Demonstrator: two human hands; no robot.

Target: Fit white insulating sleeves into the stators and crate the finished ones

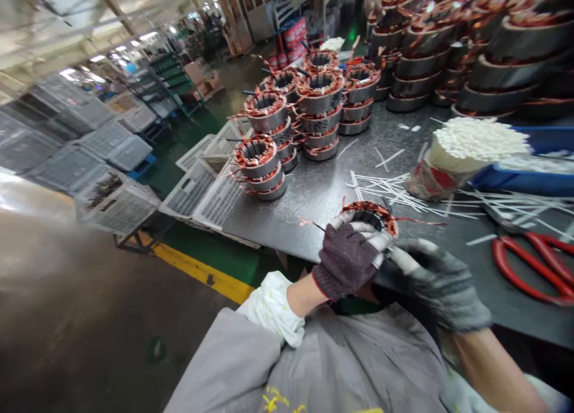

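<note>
A stator (pixel 389 213) with copper windings sits at the near edge of the dark metal table, its wire leads sticking out to both sides. My left hand (pixel 347 259), in a maroon glove with pale fingertips, is closed over the stator's near rim. Close by on the right is my right hand (pixel 448 284) in a grey glove. Its fingers are bent, and the thumb and forefinger tips come together beside the stator's near side. Whatever lies between those fingertips is too small or hidden to make out.
Thin white strips (pixel 394 192) lie scattered beyond the stator. A bundle of white sticks (pixel 479 141) stands before a blue tray (pixel 533 180). Red-handled scissors (pixel 533 263) lie at right. Stacked stators (pixel 319 117) fill the back; grey crates (pixel 192 189) stand left of the table.
</note>
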